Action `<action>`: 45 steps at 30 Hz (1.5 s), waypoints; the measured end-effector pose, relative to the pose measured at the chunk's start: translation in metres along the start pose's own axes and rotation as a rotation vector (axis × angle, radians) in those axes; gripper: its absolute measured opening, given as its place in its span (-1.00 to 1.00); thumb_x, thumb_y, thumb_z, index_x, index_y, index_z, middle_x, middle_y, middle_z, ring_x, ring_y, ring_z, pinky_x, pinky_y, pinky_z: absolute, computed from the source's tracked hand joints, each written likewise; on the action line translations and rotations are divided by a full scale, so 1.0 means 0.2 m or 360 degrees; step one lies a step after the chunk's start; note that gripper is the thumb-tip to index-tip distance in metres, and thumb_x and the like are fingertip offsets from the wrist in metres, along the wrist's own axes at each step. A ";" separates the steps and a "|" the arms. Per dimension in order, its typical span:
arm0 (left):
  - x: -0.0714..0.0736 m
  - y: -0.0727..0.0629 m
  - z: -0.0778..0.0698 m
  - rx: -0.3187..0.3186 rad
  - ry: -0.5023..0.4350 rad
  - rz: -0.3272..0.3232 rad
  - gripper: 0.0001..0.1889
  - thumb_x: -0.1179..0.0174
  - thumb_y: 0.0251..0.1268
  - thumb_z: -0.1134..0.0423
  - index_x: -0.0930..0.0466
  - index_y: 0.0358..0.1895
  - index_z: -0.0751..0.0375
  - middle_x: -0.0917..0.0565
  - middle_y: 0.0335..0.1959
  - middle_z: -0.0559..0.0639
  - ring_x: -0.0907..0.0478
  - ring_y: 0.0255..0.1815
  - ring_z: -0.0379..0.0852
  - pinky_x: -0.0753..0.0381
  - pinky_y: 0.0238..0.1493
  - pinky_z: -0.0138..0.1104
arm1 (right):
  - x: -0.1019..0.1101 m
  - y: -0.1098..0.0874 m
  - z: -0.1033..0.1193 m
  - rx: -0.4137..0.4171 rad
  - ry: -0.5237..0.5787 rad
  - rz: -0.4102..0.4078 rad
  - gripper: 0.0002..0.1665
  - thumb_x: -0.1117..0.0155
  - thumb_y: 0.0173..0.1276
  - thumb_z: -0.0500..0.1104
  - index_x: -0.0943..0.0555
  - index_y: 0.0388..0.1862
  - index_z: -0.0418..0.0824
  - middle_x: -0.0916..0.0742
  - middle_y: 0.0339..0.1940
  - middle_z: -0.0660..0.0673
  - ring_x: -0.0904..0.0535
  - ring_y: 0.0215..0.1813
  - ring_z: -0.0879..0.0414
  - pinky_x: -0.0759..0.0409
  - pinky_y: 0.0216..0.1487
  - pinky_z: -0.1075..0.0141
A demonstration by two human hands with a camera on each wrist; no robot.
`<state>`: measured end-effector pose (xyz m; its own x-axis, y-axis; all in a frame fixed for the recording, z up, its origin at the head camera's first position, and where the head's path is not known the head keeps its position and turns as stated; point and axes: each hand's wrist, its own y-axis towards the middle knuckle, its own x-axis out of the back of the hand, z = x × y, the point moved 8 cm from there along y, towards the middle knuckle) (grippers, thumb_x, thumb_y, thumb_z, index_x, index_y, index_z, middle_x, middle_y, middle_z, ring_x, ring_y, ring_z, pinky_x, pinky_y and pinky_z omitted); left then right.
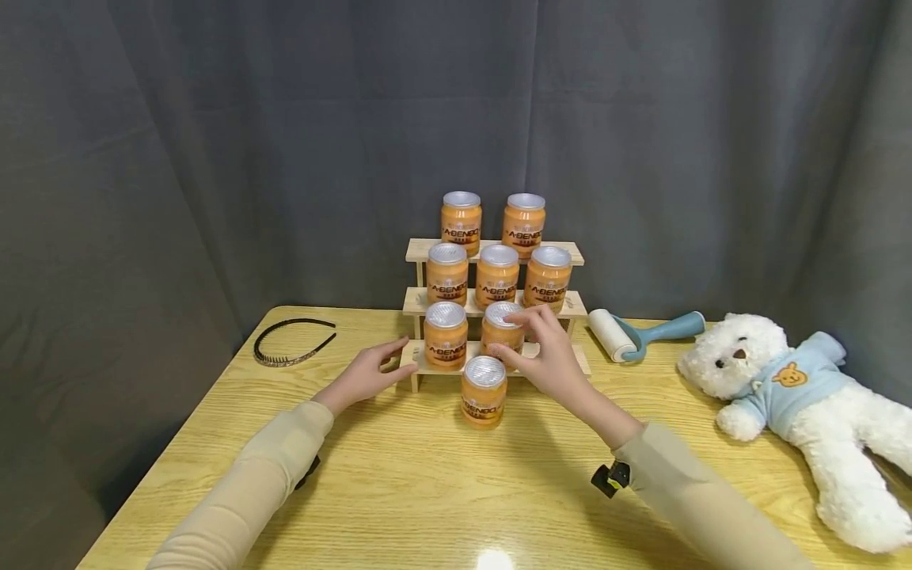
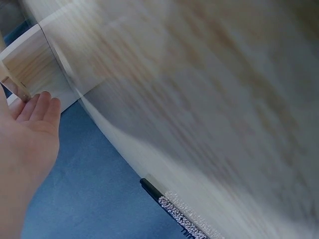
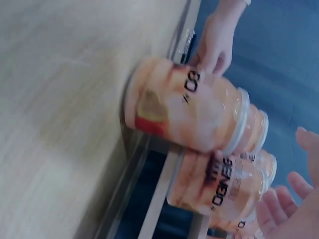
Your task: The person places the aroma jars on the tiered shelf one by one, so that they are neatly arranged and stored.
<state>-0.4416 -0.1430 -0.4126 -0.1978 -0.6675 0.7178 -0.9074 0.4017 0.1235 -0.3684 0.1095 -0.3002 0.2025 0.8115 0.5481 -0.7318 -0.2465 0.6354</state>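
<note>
Orange jars with silver lids stand on a three-step wooden rack (image 1: pixel 427 299). My right hand (image 1: pixel 552 360) is at the right jar (image 1: pixel 496 342) on the lowest step, thumb and fingers spread. In the right wrist view the fingers (image 3: pixel 279 204) lie close over that jar's lid. Another jar (image 1: pixel 484 396) stands upright on the table in front of the rack. My left hand (image 1: pixel 366 372) is beside the rack's left end, near the left jar (image 1: pixel 446 340) of the lowest step, thumb and fingers apart with nothing between them.
Three jars stand on the middle step and two on the top step (image 1: pixel 563 252). A black headband (image 1: pixel 285 360) lies at the left. At the right are a lint roller (image 1: pixel 644 332) and a white teddy bear (image 1: pixel 791 396) in a blue shirt. A dark curtain (image 1: pixel 342 142) hangs behind.
</note>
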 end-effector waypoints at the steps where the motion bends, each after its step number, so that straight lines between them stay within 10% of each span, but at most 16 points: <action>1: 0.00 0.00 0.00 -0.0001 0.0001 -0.0003 -0.23 -0.11 0.29 -0.14 -0.10 0.46 0.16 -0.19 0.45 0.09 -0.27 0.38 0.11 -0.35 0.34 -0.08 | -0.02 -0.01 0.00 -0.0013 -0.0008 0.0035 -0.50 -0.47 0.10 -0.12 -0.55 -0.02 -0.28 -0.52 -0.14 -0.20 -0.47 -0.17 -0.06 -0.52 -0.20 0.20; 31: 0.00 0.00 -0.02 -0.0039 0.0031 -0.0005 -0.23 -0.09 0.30 -0.14 -0.10 0.45 0.19 -0.21 0.44 0.13 -0.30 0.36 0.13 -0.36 0.33 -0.10 | -0.20 -0.15 -0.03 -0.0186 -0.0069 0.0519 -0.41 -0.47 0.09 -0.10 -0.56 0.11 -0.27 -0.68 -0.08 -0.15 -0.58 -0.13 0.07 -0.62 -0.13 0.25; 45: 0.00 0.00 -0.03 -0.0040 0.0026 0.0002 -0.22 -0.09 0.31 -0.14 -0.09 0.46 0.20 -0.20 0.44 0.16 -0.28 0.36 0.14 -0.35 0.34 -0.08 | -0.19 -0.23 0.01 -0.0084 0.0135 0.0862 -0.25 -0.32 0.26 -0.21 -0.27 0.39 -0.27 -0.50 0.28 -0.23 -0.49 0.21 -0.05 -0.52 0.21 0.08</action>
<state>-0.4384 -0.1392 -0.4087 -0.1928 -0.6565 0.7293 -0.8976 0.4183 0.1392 -0.3420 0.0894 -0.3491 -0.2637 0.6164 0.7420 -0.7490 -0.6155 0.2452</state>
